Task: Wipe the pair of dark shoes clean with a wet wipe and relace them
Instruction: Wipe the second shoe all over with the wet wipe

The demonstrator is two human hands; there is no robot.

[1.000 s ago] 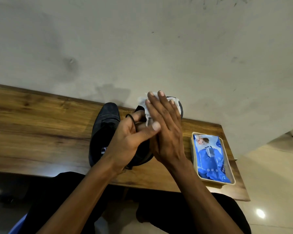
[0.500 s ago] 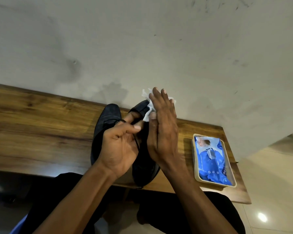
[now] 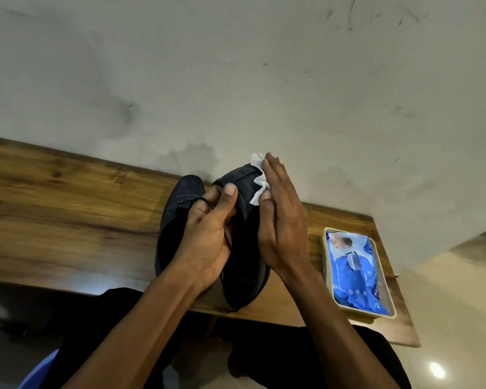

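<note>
a wooden surface (image 3: 68, 209) runs from nine o'clock toward four, set against a plain grey wall (image 3: 236, 80) with dark scuffs. at five o'clock, pale glossy floor tiles (image 3: 460, 318) reflect a bright light spot (image 3: 436, 370).

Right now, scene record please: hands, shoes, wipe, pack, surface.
left hand: grips the near shoe, lace looped over fingers
right hand: flat, presses wipe on the shoe's side
far shoe: on bench, behind left hand
pack: blue, in a tray right of the shoes
stage: wiping, not relaced
</note>
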